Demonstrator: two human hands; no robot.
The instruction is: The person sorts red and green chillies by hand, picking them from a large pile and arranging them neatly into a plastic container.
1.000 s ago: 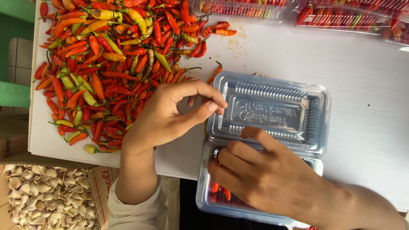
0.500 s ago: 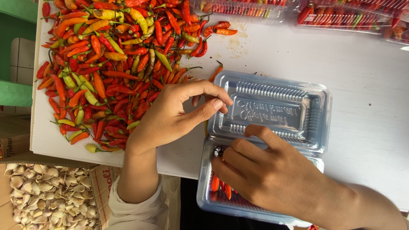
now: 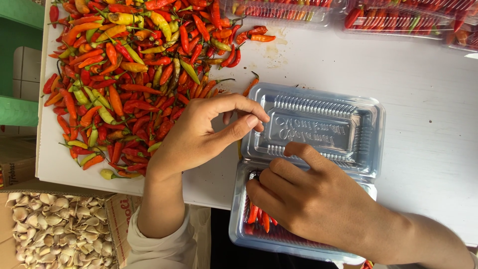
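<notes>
At lower centre, the right hand (image 3: 318,201) now lies flat over the clear hinged plastic chilli tray (image 3: 279,234). Mid-frame, the left hand (image 3: 199,132) has shifted, fingertips pinching its open lid (image 3: 318,127). Loose chillies (image 3: 129,74) cover the white bench (image 3: 423,99) upper left.

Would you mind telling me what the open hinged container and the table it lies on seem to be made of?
The container looks like thin clear plastic, glossy: the chillies show through its tray, and its lid has moulded ribs. The table looks like white-painted board, matt and a little stained, though the core is hidden.
</notes>
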